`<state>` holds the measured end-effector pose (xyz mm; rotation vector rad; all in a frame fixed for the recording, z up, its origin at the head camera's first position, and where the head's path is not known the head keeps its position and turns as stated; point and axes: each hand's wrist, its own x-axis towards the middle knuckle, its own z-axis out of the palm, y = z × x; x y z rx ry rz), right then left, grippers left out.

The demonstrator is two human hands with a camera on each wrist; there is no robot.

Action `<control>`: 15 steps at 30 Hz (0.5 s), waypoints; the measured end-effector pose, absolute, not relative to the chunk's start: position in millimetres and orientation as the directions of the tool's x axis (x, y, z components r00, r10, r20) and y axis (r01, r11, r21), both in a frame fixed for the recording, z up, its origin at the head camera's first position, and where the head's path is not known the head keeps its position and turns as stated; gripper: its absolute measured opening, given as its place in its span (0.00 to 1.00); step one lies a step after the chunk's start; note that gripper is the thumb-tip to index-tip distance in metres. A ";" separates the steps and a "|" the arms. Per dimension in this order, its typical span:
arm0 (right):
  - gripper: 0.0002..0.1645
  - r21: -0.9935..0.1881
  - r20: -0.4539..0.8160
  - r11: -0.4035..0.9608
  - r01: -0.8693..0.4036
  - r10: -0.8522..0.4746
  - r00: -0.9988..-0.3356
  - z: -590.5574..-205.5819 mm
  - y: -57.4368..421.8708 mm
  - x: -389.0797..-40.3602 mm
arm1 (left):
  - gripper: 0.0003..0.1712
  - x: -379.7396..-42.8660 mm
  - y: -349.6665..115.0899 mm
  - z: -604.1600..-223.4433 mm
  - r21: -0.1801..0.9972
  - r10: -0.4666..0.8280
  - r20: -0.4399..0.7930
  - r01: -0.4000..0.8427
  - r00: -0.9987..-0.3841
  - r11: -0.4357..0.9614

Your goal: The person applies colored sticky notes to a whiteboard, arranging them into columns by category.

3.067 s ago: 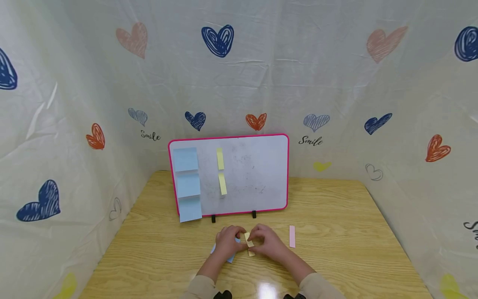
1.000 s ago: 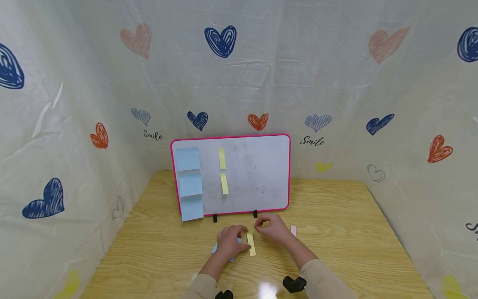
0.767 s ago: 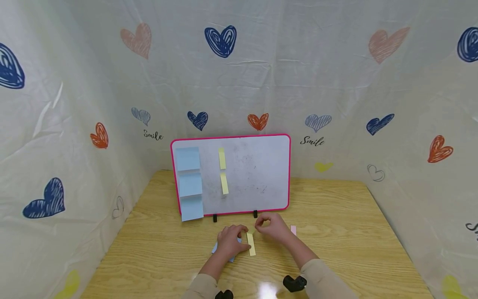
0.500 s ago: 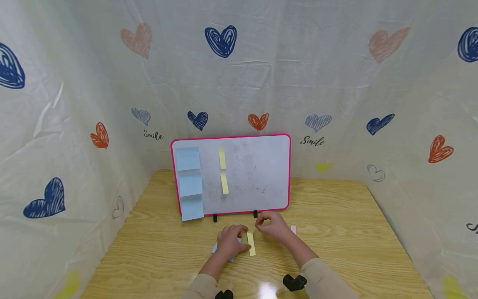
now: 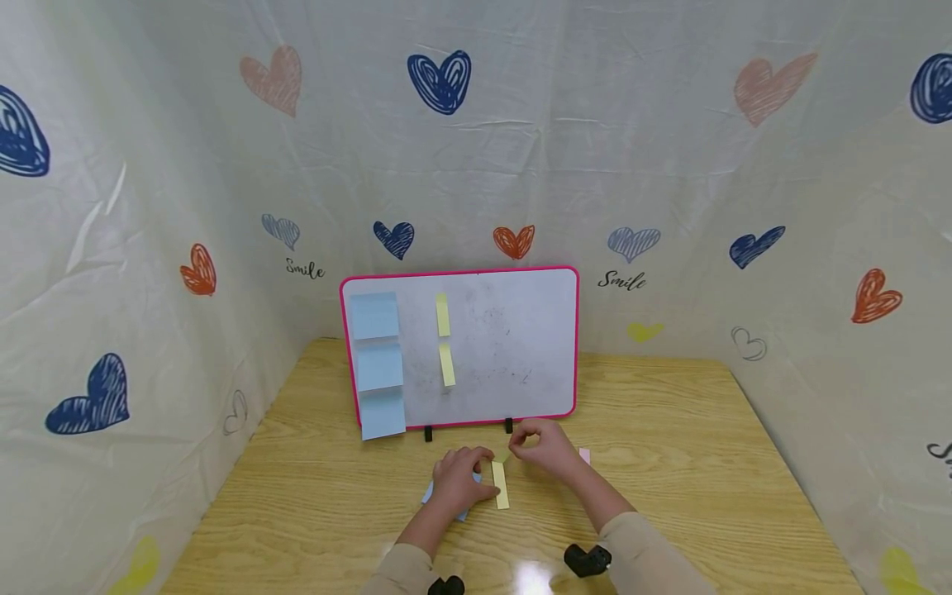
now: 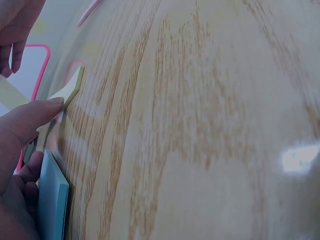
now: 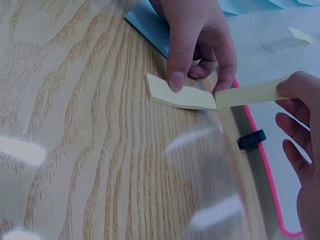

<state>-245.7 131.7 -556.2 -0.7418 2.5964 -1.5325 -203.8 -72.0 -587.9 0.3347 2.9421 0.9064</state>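
Note:
On the wooden table, my left hand point(image 5: 456, 483) holds a narrow pad of yellow sticky notes point(image 7: 160, 91) by its two ends, thumb pressing on the near part and a fingertip at the far end. My right hand point(image 5: 546, 450) pinches the free end of the top yellow sticky note point(image 7: 250, 94), which is peeled up and slants from the pad's far end toward the whiteboard. Its other end still meets the pad. Beneath my left hand lies a blue sticky note pad point(image 7: 145, 24), partly covered by the palm and fingers.
A pink-framed whiteboard point(image 5: 513, 347) stands behind the hands on black feet point(image 5: 428, 434). Three blue notes point(image 5: 374, 316) line its left side, with two yellow strips point(image 5: 446, 365) beside them. A pink strip point(image 5: 584, 456) lies partly hidden by the right forearm.
From beside the left hand at the pad, my right hand has moved forward toward the board, lifting the top yellow note. The left hand stays nearly still. The right forearm now covers more of the pink strip.

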 end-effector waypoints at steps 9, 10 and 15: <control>0.03 -0.863 0.212 0.355 -0.361 -0.394 -0.894 -533.0 126.6 -236.8 | 0.25 -203.6 -72.1 -589.2 0.578 0.214 0.020 0.186 -0.977 0.794; 0.03 -0.861 0.217 0.350 -0.368 -0.401 -0.890 -526.5 125.6 -233.9 | 0.25 -203.6 -72.1 -589.0 0.577 0.213 0.018 0.184 -0.977 0.795; 0.04 -0.827 0.272 0.354 -0.436 -0.427 -0.862 -504.9 121.6 -223.3 | 0.25 -205.7 -71.8 -586.1 0.564 0.216 -0.009 0.174 -0.976 0.807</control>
